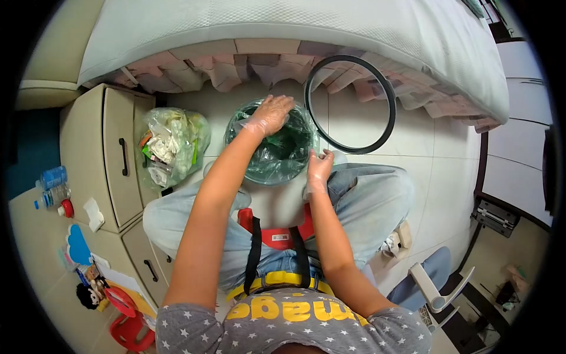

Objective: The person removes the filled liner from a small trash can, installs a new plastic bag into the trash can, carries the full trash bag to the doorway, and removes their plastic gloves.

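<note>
In front of my crossed legs stands a round bin lined with a green translucent garbage bag (281, 154), its edge folded out around the rim. My left hand (272, 115), in a clear plastic glove, lies over the bag at the far rim with its fingers stretched out. At the near right of the rim, my right hand (319, 166), also gloved, has its fingers closed on the bag's edge. A black ring (386, 133) lies on the floor to the right of the bin. Left of the bin sits a clear bag filled with trash (168, 147).
A bed with a white cover (283, 17) and hanging skirt borders the far side. Beige drawer cabinets (118, 153) stand at left, with bottles (54, 186) beside them. A white chair armrest (427, 286) is at lower right. White floor tiles (454, 138) extend right.
</note>
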`<action>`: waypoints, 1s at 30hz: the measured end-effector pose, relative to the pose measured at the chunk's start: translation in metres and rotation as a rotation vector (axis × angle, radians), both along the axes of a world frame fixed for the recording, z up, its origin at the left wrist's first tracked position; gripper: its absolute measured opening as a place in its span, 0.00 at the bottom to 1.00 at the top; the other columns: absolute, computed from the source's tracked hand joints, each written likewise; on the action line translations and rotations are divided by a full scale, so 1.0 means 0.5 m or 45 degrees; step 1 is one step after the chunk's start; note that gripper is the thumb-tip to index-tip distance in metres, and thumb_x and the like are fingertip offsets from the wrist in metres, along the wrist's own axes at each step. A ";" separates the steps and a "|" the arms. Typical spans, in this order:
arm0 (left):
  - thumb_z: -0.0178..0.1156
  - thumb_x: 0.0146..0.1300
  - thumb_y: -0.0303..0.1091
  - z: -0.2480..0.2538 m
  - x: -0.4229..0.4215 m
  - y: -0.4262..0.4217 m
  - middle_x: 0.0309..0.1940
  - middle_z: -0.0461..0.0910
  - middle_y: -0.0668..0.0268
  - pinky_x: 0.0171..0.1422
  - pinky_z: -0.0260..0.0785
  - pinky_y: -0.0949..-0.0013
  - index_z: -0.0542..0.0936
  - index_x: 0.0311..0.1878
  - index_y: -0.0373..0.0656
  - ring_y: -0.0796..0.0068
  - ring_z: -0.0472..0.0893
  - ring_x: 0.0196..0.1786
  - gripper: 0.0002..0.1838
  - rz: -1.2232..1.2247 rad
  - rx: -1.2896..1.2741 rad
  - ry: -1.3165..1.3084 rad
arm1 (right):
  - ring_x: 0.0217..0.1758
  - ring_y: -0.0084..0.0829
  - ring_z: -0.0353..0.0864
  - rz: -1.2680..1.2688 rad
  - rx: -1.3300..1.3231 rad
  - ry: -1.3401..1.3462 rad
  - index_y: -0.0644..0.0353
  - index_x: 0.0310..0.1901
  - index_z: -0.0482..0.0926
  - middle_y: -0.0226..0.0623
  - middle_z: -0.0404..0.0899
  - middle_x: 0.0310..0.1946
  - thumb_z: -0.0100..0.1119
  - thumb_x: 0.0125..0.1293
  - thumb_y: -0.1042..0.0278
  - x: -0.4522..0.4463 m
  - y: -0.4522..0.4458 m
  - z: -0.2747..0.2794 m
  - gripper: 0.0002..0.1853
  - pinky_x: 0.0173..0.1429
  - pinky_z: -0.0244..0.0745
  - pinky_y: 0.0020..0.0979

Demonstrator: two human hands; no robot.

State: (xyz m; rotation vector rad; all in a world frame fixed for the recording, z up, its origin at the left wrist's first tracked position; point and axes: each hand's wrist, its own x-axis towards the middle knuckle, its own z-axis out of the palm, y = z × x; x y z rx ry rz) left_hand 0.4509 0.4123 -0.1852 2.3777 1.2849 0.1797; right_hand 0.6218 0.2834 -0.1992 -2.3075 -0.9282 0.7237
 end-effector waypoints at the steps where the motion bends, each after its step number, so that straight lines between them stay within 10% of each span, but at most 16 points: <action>1: 0.46 0.59 0.32 -0.002 0.002 0.001 0.61 0.59 0.63 0.69 0.41 0.57 0.65 0.57 0.46 0.64 0.55 0.66 0.21 -0.009 -0.002 0.001 | 0.40 0.38 0.73 -0.009 -0.002 0.001 0.66 0.44 0.68 0.45 0.72 0.35 0.60 0.51 0.64 0.020 -0.002 -0.023 0.21 0.43 0.68 0.34; 3: 0.45 0.61 0.34 -0.007 0.005 0.002 0.62 0.58 0.63 0.69 0.40 0.57 0.64 0.58 0.47 0.65 0.54 0.66 0.21 -0.004 -0.049 0.072 | 0.36 0.29 0.74 -0.087 -0.110 0.685 0.66 0.39 0.71 0.37 0.74 0.31 0.59 0.52 0.67 0.061 -0.012 -0.071 0.15 0.39 0.69 0.28; 10: 0.46 0.60 0.34 -0.017 0.011 0.008 0.61 0.60 0.63 0.69 0.40 0.55 0.64 0.58 0.49 0.64 0.55 0.65 0.21 -0.007 -0.064 0.078 | 0.25 0.22 0.71 -0.447 0.481 1.472 0.59 0.41 0.70 0.28 0.71 0.25 0.53 0.60 0.67 0.051 -0.018 -0.046 0.10 0.30 0.68 0.20; 19: 0.45 0.60 0.35 -0.015 0.011 0.012 0.62 0.59 0.65 0.69 0.39 0.57 0.63 0.59 0.53 0.67 0.54 0.66 0.22 0.013 -0.089 0.159 | 0.25 0.17 0.67 0.235 0.570 0.369 0.63 0.43 0.72 0.27 0.71 0.22 0.59 0.55 0.71 0.032 -0.014 -0.096 0.13 0.32 0.65 0.17; 26: 0.45 0.61 0.45 -0.013 0.009 0.008 0.62 0.57 0.63 0.70 0.35 0.56 0.61 0.61 0.53 0.64 0.51 0.67 0.24 0.011 -0.122 0.147 | 0.26 0.23 0.72 -0.320 -0.093 1.490 0.58 0.36 0.75 0.31 0.75 0.31 0.52 0.59 0.54 0.028 -0.012 0.003 0.15 0.30 0.68 0.26; 30: 0.46 0.60 0.51 -0.008 0.010 0.010 0.63 0.56 0.63 0.70 0.35 0.56 0.61 0.61 0.56 0.65 0.51 0.67 0.26 -0.002 -0.145 0.187 | 0.25 0.21 0.70 -0.336 -0.073 1.436 0.60 0.35 0.75 0.29 0.74 0.28 0.53 0.59 0.59 0.045 -0.023 -0.040 0.12 0.29 0.66 0.24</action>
